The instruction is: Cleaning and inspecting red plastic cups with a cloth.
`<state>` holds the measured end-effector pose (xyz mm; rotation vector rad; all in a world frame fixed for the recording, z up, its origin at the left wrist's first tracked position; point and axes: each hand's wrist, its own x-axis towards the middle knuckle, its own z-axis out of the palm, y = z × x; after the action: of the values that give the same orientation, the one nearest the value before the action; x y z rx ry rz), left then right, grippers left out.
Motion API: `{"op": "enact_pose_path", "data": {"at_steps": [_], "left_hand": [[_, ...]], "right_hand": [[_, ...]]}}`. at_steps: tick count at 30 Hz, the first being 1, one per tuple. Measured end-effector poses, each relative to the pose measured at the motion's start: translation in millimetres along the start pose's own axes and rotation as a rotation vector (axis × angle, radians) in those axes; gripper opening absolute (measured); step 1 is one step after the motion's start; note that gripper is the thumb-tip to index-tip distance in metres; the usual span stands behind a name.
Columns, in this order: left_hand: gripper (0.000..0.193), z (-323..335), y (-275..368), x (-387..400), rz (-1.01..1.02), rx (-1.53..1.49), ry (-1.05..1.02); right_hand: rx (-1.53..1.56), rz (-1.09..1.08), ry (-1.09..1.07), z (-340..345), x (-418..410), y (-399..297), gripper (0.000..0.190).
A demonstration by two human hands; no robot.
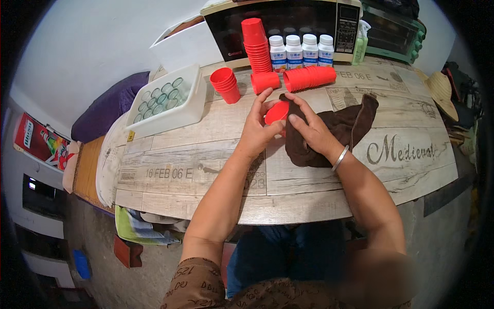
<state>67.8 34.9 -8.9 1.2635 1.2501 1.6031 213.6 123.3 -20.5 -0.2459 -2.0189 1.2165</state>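
My left hand is closed around a red plastic cup, whose opening tilts towards me. A dark brown cloth hangs from my right hand, with a fold of it against the cup's right side. The cloth's far end trails over the table to the right. Just beyond my hands, one red cup lies on its side, left of a lying stack of red cups. Further left, a short stack of red cups stands upright, and a tall stack rises behind.
A white plastic bin with several drinking glasses stands at the left on the wood-patterned table. Several white bottles line up before a microwave oven. A spray bottle and a green toaster oven are at back right.
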Motion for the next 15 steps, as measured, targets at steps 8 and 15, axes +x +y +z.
{"op": "enact_pose_path", "data": {"at_steps": [8, 15], "left_hand": [[0.054, 7, -4, 2, -0.118, -0.347, 0.103], [0.047, 25, -3, 0, -0.167, -0.48, 0.142]], "right_hand": [[-0.205, 0.024, 0.15, 21, -9, -7, 0.064], [-0.428, -0.026, 0.241, 30, -8, -26, 0.063]]}}
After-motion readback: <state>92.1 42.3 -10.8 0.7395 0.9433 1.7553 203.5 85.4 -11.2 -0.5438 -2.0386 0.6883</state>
